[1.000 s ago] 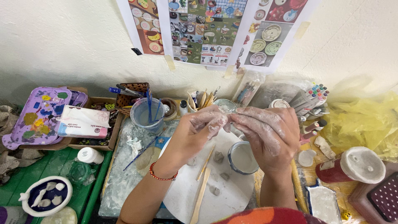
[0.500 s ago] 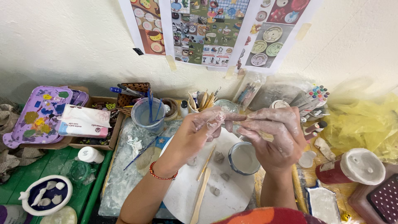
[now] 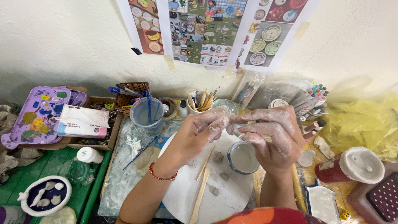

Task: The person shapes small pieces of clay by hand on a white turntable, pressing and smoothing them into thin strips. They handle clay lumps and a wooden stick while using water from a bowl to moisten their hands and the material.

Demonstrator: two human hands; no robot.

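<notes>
The desk (image 3: 124,182) is crowded with craft things, and near its middle a round white board (image 3: 232,195) is lying under the person's arms. On the board a small cup of grey slip (image 3: 243,157) is standing, just below the right hand. Two flat wooden sticks (image 3: 202,188) are lying across the board, and a few small grey clay lumps (image 3: 218,157) are scattered between the sticks and the cup.

Above the board both hands are meeting, and both are covered with wet grey clay. The left hand (image 3: 203,129) is pinching narrowly a small piece of clay (image 3: 219,123) between thumb and fingertips. The right hand (image 3: 273,135) is curling around a thin stick tool (image 3: 265,139), and its fingertips are touching the same piece. The piece is being held in the air, apart from the board.

At the back a clear water cup with blue brushes (image 3: 147,114) is standing, and further left a purple paint palette (image 3: 35,114) is lying.

I judge that the shaping is somewhere in the middle: the piece is still tiny and wet, the loose lumps are waiting unused, and no finished form is showing on the board.
</notes>
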